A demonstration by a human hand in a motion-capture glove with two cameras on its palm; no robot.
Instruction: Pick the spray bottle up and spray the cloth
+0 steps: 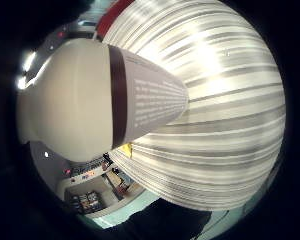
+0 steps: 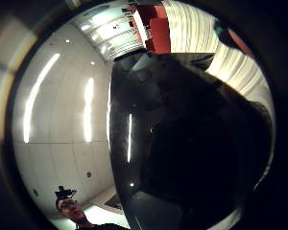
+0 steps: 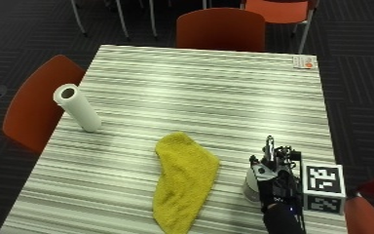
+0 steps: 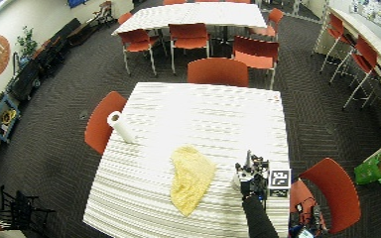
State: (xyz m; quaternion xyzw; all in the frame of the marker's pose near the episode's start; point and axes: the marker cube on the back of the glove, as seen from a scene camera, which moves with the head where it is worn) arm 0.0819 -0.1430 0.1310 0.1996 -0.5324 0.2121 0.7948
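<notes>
Striped table (image 3: 206, 87), dark carpet (image 3: 31, 29); right hand (image 3: 276, 187) fingers wrapped round spray bottle (image 3: 252, 184).

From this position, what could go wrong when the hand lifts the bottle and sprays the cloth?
1. The right hand holds the spray bottle near the table edge; a slip might send it off the side.
2. The yellow cloth lies apart from the bottle, so spray aimed too early may wet the table instead.
</notes>
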